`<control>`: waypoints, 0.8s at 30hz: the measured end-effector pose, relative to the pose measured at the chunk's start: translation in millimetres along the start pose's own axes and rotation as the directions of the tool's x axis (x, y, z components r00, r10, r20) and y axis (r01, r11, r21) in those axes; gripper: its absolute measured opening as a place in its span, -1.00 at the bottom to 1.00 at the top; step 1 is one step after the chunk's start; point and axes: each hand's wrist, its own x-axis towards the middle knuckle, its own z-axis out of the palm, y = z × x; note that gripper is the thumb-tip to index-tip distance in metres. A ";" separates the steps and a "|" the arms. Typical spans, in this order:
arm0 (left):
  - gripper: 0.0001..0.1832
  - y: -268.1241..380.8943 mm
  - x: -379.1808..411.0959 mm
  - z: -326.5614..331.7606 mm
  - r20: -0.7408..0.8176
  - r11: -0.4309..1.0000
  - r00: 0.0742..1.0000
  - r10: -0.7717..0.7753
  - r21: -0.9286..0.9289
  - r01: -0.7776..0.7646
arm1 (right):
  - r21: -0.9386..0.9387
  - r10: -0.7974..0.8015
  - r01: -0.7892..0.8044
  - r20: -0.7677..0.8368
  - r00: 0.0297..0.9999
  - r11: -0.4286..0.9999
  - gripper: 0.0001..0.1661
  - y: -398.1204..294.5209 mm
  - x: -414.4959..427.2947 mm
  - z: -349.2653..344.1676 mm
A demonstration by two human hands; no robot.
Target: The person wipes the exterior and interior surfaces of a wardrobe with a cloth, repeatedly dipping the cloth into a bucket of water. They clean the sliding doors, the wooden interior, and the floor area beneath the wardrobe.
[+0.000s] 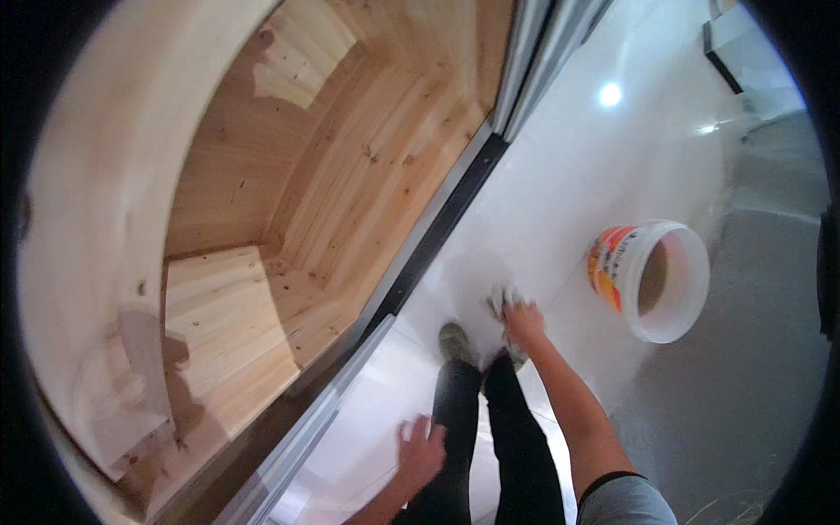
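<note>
My right hand (525, 323) is closed on a small grey-and-white cloth (497, 304), blurred, in front of my shoes. It looks like a rag, but its details cannot be made out. My left hand (421, 453) hangs beside my left leg with its fingers apart and nothing in it. To the right of my right hand, a white plastic bucket (676, 279) with an orange printed side stands on the glossy tile floor (558, 197). Brownish, cloudy liquid (653, 279) shows inside it.
On the left is a wood-lined cabinet (367, 170) with knotty boards. A dark sill (453, 216) runs along its base, with metal-framed sliding panels (538, 59) at the top and a glass panel edge (315, 413) lower down. A grey floor area (755, 367) lies beyond the bucket.
</note>
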 end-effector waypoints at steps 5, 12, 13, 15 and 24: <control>-0.50 -28.6 12.9 -168.2 -0.213 0.821 0.954 -0.209 0.492 0.290 | -0.013 0.063 -0.062 0.137 0.989 0.998 -0.71 89.1 -167.7 36.8; -0.49 -54.9 22.4 -194.0 -0.050 0.605 0.847 -0.529 0.677 0.418 | 0.054 0.250 -0.295 0.402 0.881 0.954 -0.60 127.8 -296.7 77.0; -0.55 -70.6 23.7 -193.0 -0.005 0.581 0.894 -0.448 0.759 0.295 | 0.089 0.243 -0.306 0.420 0.874 0.948 -0.55 128.3 -305.8 76.1; -0.63 -70.9 22.4 -187.8 -0.027 0.564 0.917 -0.398 0.781 0.268 | 0.156 0.214 -0.292 0.383 0.899 0.944 -0.53 123.2 -321.9 70.5; -0.75 -25.5 85.8 -216.5 -0.129 0.667 0.961 -0.244 0.697 0.263 | 0.306 0.218 -0.338 0.367 0.904 0.890 -0.39 96.8 -353.9 49.6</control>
